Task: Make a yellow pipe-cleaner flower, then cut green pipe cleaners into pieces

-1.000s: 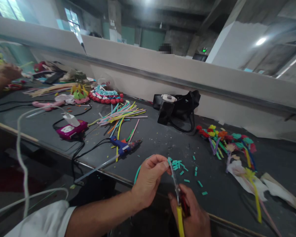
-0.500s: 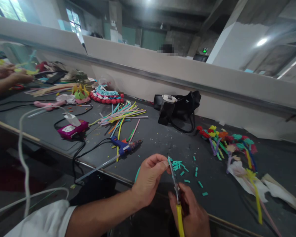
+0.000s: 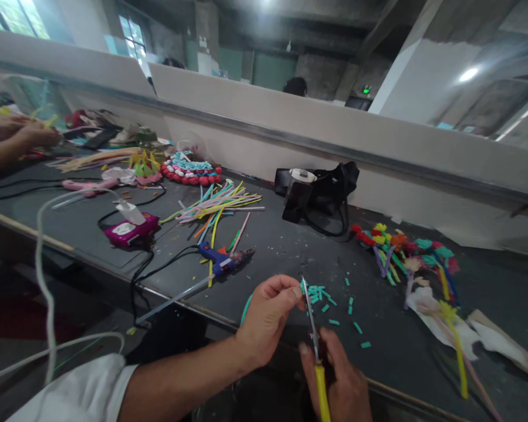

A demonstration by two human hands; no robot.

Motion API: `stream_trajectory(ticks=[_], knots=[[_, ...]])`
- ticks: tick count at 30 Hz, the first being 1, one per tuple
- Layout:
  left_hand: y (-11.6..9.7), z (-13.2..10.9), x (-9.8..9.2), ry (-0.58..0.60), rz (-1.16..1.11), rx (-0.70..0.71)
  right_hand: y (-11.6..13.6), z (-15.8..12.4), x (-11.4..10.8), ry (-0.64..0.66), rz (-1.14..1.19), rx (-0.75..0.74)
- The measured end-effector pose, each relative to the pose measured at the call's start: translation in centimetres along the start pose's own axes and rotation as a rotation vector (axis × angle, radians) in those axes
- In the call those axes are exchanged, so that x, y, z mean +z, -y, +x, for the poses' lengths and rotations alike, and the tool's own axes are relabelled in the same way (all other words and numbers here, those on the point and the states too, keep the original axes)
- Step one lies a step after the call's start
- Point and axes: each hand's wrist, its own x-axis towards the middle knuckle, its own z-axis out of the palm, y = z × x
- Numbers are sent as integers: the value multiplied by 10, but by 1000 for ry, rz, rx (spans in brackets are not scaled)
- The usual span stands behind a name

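My left hand [image 3: 268, 316] pinches a teal pipe cleaner [image 3: 246, 308] between thumb and fingers. Its long end trails out behind the hand, and its tip lies at the blades. In my right hand [image 3: 341, 375] is a pair of scissors with yellow handles [image 3: 321, 390], blades pointing up and away, close against my left fingertips. Just beyond the blades, short cut teal pieces [image 3: 319, 293] lie in a small heap, with several more scattered to the right. The right fingers are partly hidden behind the handle.
A blue glue gun [image 3: 222, 261] with its cord lies left of my hands, below a pile of coloured pipe cleaners [image 3: 220, 202]. A purple power block [image 3: 132, 230], a black bag [image 3: 330, 187] and pipe-cleaner flowers [image 3: 391, 237] also occupy the table. A co-worker's hands [image 3: 30, 135] are at far left.
The scissors and my right hand have shifted very slightly. My left hand keeps its pinch in the same place, and the cut pieces look unchanged.
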Motion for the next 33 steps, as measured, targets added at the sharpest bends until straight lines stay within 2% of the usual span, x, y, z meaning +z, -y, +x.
stream_trajectory(ticks=[12,19,25,27,29,33], knots=[[0,0,2,-7,-12,-17,4,0,-2,85,60,47],[0,0,2,-9,37,-8,2,0,-5,65,68,40],[5,-2,1,17,55,-31,6,0,-5,93,104,123],[6,-2,0,20,111,-19,9,2,-6,65,121,136],[4,-3,0,20,212,1,13,4,-9,-17,132,145],[0,-6,1,87,556,113,16,8,-17,-176,163,258]])
